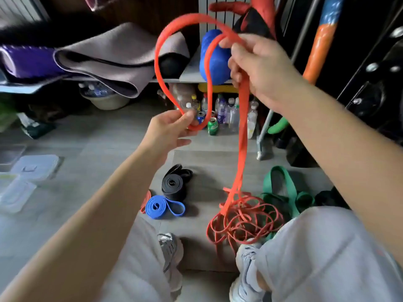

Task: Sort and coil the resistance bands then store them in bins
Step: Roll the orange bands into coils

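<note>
I hold a long red resistance band [160, 68] up in the air. My right hand [257, 62] grips its upper part, and my left hand [170, 131] pinches the bottom of the loop. From my right hand the band hangs down to a tangled red pile [244, 221] on the floor. A coiled blue band [161, 207] and a coiled black band [174, 184] lie on the floor near my left knee. A loose green band [281, 188] lies to the right of the red pile.
Clear plastic bins and lids [28, 175] lie on the floor at the left. Several bottles and cans [220, 116] stand under a shelf [187, 77] holding folded mats [104, 59] and a blue roller [214, 59]. My shoes and knees fill the lower frame.
</note>
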The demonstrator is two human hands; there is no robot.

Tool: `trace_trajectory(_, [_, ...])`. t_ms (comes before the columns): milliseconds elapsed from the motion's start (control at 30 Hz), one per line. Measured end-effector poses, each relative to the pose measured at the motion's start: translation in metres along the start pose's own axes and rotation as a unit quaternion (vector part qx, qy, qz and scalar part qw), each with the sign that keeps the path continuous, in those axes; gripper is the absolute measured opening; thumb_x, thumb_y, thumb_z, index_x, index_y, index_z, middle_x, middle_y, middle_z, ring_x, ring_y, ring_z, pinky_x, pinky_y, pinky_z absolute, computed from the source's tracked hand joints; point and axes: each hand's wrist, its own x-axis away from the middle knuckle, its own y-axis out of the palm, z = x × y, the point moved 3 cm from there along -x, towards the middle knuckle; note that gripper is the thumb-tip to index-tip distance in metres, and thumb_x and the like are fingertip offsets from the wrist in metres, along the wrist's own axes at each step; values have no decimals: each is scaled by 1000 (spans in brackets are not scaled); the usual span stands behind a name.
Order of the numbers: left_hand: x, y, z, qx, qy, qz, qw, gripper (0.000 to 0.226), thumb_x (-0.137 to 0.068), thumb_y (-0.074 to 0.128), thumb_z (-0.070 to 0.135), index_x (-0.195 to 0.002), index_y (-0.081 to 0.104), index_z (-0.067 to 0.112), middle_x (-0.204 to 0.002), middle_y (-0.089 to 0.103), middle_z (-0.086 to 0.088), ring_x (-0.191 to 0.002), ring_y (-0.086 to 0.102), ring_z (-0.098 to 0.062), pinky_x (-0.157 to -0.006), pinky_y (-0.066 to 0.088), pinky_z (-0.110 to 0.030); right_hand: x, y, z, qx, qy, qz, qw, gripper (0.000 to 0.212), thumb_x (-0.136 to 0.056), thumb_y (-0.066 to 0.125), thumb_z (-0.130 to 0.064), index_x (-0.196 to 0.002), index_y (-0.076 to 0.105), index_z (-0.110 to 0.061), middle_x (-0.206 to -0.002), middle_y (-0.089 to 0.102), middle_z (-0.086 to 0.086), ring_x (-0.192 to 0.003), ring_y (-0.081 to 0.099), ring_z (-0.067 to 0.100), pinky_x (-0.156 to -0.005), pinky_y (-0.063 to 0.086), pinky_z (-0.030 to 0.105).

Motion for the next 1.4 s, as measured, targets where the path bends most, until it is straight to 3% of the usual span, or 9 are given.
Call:
trace_trajectory(133, [1, 0, -7, -15, -23, 41, 999, 13, -93, 57, 31, -94, 64, 19, -86, 69, 3, -70, 63, -11, -66, 52, -25, 20, 6, 37, 251, 13, -50, 967, 24, -93, 54, -3, -113, 66, -11, -66, 47, -10, -48, 42, -5, -56, 34, 12])
trace_trajectory(300, [8, 34, -17, -45, -14, -50, 998, 17, -93, 55, 36, -100, 59, 21, -84, 59, 1, -70, 55, -10, -66, 50, -28, 53, 18, 89, 205, 93, -70, 972, 11, -86, 67, -7, -97, 68, -10, -75, 60, 3, -68, 50, 11, -67, 41, 30])
trace_trajectory(433, [0, 43, -20, 2, -72, -13, 997, 29, -94, 54, 35, -101, 63, 8, -88, 65, -7, -69, 56, -15, -65, 49, -29, 59, 28, 103, 229, 93, -76, 966, 20, -78, 76, -17, -77, 57, -22, -74, 63, -2, -67, 56, 11, -64, 44, 22])
trace_trajectory(567, [-5, 40, -12, 70, -5, 29, 997, 14, -94, 55, 19, -92, 63, 7, -79, 66, -11, -58, 60, -13, -65, 53, -33, 62, 27, 118, 186, 135, -102, 968, 17, -78, 72, -4, -89, 63, -14, -75, 65, -3, -65, 56, 2, -63, 43, 22])
trace_trajectory(667, [-8, 27, 0, 236, 9, 56, 970, 14, -95, 52, 14, -85, 62, 11, -83, 65, -11, -67, 63, -19, -75, 53, -42, 77, 23, 147, 309, 159, -188, 918, 21, -73, 68, -8, -63, 61, -26, -59, 61, -13, -58, 56, -1, -62, 44, 21])
trace_trajectory(833, [-18, -20, 9, 361, 4, 139, 922, 13, -94, 55, 13, -82, 60, 11, -70, 66, -6, -61, 62, -16, -66, 56, -34, 104, -3, 203, 422, 280, -232, 831, 17, -78, 69, -25, -68, 55, -28, -76, 68, -1, -67, 64, 17, -59, 45, 25])
trace_trajectory(1100, [-14, -13, -3, 238, -52, 84, 966, 10, -94, 55, 17, -86, 60, 15, -55, 64, 1, -46, 60, -12, -45, 46, -18, 50, -3, 128, 122, 149, 30, 981, 20, -96, 50, -11, -80, 58, -21, -64, 72, -5, -60, 70, 12, -57, 59, 28])
trace_trajectory(1267, [-4, 17, -16, 55, -48, 7, 997, 13, -96, 52, 31, -92, 60, 21, -72, 65, 2, -61, 57, -11, -66, 45, -26, 33, 11, 57, 20, 13, 133, 991, 14, -89, 51, -7, -89, 62, -15, -77, 70, 6, -68, 68, 19, -60, 56, 30])
trace_trajectory(1400, [7, 35, -20, 6, -17, -44, 999, 29, -99, 38, 40, -98, 58, 19, -84, 58, -1, -78, 53, -15, -79, 45, -35, 31, 21, 46, 2, 32, 140, 990, 11, -94, 56, -10, -96, 64, -3, -75, 70, 12, -57, 68, 17, -49, 56, 31])
